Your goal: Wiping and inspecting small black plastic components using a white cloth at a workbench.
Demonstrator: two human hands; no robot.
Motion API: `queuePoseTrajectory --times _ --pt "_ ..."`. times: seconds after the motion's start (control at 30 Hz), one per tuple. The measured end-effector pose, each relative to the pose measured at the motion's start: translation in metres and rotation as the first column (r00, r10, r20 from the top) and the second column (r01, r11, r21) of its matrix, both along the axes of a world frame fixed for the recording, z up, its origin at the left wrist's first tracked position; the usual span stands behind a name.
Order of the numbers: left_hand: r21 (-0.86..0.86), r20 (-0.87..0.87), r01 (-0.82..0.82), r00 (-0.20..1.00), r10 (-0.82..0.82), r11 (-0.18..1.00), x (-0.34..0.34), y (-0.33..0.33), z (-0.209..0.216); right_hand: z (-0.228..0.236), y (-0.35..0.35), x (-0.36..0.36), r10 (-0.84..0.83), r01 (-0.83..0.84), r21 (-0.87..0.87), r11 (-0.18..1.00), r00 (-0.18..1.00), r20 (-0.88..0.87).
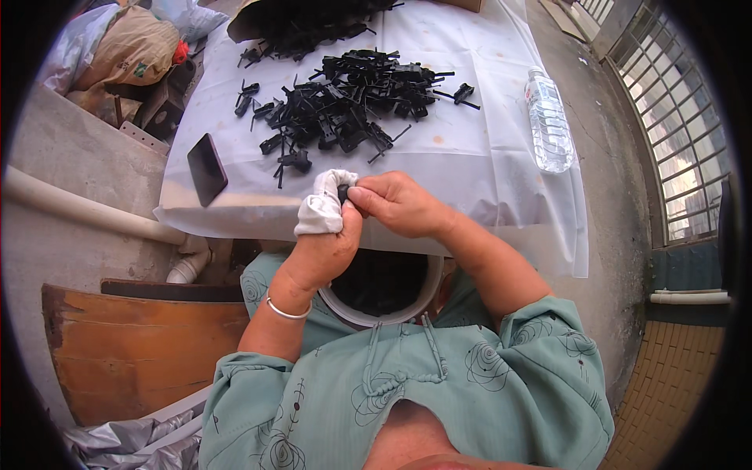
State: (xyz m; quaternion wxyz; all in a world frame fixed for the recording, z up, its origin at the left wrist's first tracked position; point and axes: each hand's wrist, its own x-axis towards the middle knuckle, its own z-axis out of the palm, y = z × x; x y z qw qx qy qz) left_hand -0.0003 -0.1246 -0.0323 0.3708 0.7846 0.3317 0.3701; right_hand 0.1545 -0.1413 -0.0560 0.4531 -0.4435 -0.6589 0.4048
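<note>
Both my hands meet just over the near edge of the covered table, closed around a small black plastic part (343,193). My left hand (337,225) has white cloth wrapped over its fingers, and the part pokes out beside the cloth. From the right, my right hand (398,204) pinches at the same part with thumb and forefinger; most of it is hidden by the fingers. Beyond them spreads a pile of similar black plastic parts (337,106) with thin sticks. Below my hands, between my knees, stands a white-rimmed bucket (358,317) with dark contents that I cannot make out.
White plastic sheeting (470,168) covers the table. A dark phone (207,170) lies at the left, a clear water bottle (549,121) at the right. More black parts spill from a bag (254,21) at the far side. An orange-brown board (141,352) leans at lower left.
</note>
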Motion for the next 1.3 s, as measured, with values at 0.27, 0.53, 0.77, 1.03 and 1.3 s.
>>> queuePoseTrajectory --times 0.27,0.53,0.77,1.03,1.3 --pt "0.221 -0.284 0.136 0.956 -0.070 0.966 -0.016 0.010 -0.007 -0.016 0.032 0.019 -0.620 0.393 0.486 0.781 0.579 0.529" --pt "-0.011 0.153 -0.140 0.978 0.140 0.990 0.013 0.015 -0.029 0.005 0.005 0.013 -0.318 0.346 -0.118 0.931 0.925 0.209" --pt "-0.319 0.398 0.100 0.916 0.037 0.942 0.021 0.015 -0.030 0.014 -0.013 0.011 -0.296 0.193 0.399 0.896 0.931 0.213" --pt "-0.592 0.445 0.368 0.891 -0.090 0.717 0.018 0.007 -0.012 0.008 -0.007 0.014 -0.454 0.381 0.401 0.833 0.885 0.102" --pt "-0.498 0.338 0.212 0.940 -0.037 0.841 0.014 0.007 -0.008 0.010 -0.008 0.027 -0.250 0.239 0.136 0.961 0.965 0.074"
